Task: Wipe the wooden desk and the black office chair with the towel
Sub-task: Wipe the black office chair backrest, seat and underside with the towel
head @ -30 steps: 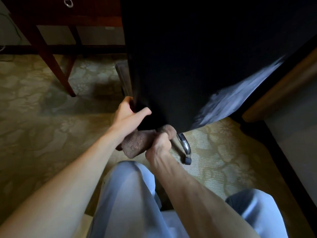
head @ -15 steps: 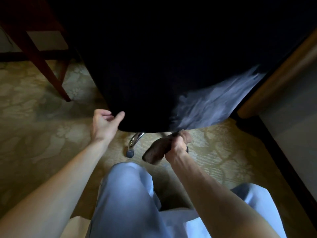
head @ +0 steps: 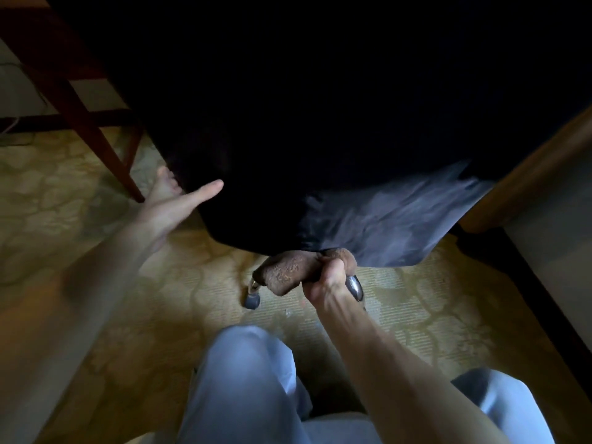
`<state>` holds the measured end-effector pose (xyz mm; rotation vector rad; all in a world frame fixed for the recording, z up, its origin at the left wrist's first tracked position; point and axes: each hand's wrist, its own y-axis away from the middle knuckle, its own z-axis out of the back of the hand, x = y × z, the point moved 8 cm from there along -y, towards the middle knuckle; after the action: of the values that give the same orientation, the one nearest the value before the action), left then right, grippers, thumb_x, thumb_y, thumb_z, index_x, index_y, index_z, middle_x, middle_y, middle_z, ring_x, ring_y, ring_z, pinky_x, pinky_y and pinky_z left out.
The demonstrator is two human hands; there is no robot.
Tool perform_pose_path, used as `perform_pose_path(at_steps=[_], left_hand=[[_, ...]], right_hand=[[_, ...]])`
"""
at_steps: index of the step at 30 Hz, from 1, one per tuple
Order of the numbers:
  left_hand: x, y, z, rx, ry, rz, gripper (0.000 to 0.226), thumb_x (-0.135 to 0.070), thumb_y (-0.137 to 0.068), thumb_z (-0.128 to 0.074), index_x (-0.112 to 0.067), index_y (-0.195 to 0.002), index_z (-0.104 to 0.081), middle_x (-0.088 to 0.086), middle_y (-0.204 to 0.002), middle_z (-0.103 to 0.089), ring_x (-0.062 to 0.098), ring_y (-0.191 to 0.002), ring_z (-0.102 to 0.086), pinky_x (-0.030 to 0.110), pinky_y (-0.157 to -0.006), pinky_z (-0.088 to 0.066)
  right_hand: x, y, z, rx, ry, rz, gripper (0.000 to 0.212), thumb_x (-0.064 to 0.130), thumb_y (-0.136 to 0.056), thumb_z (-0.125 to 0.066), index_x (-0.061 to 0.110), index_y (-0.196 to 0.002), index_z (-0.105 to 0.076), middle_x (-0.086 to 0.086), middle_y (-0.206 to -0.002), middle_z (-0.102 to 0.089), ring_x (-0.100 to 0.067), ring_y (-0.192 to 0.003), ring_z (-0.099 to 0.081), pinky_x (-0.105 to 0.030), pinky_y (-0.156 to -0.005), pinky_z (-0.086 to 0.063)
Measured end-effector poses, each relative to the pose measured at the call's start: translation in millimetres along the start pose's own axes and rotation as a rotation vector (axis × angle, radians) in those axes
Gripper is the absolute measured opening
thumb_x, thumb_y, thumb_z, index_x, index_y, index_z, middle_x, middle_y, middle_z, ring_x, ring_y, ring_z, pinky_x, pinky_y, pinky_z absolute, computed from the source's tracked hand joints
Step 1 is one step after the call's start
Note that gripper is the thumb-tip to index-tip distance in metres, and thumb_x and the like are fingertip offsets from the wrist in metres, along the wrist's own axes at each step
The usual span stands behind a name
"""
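L hand [head: 173, 203]: fingers straight, spread, at left edge of black office chair [head: 288, 123]. R hand [head: 326, 282]: fingers curled round brown towel [head: 290, 272], under chair's bottom edge.

Brown towel [head: 288, 272], bunched in right hand [head: 326, 280], just under lower edge of black office chair [head: 320, 123], reddish wooden desk leg [head: 73, 100] just beyond left hand [head: 173, 203] at chair's side

No text, label, brand, number or sign can be read anywhere in the frame. The black chair [head: 320, 123] filling the upper half, the brown towel [head: 288, 270] at lower centre and the patterned carpet [head: 192, 299] carry no legible marking. The dark upper part is too dim to tell.
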<state>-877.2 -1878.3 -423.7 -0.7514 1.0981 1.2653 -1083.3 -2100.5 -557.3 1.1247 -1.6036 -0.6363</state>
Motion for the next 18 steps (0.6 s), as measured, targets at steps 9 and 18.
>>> perform_pose_path(at_steps=[9, 18], left_hand=[[21, 22, -10, 0.040, -0.053, 0.118, 0.125, -0.059, -0.060, -0.089, -0.021, -0.159, -0.023, 0.003, -0.160, -0.041, 0.016, -0.144, -0.041, 0.032, -0.113, -0.037], [-14, 63, -63, 0.167, -0.126, 0.033, 0.085, -0.037, -0.089, -0.077, -0.013, -0.158, -0.033, 0.008, -0.163, -0.037, 0.018, -0.150, -0.035, 0.023, -0.114, -0.027]], right_hand=[[4, 36, -33, 0.121, -0.108, -0.114, 0.030, 0.002, -0.097, -0.032, 0.007, -0.086, -0.059, -0.014, -0.089, -0.062, -0.027, -0.081, -0.060, -0.040, -0.073, -0.048], [44, 110, -55, 0.294, -0.166, -0.164, 0.035, 0.008, -0.089, -0.039, 0.003, -0.074, -0.070, -0.021, -0.106, -0.068, -0.037, -0.106, -0.063, -0.064, -0.112, -0.038]])
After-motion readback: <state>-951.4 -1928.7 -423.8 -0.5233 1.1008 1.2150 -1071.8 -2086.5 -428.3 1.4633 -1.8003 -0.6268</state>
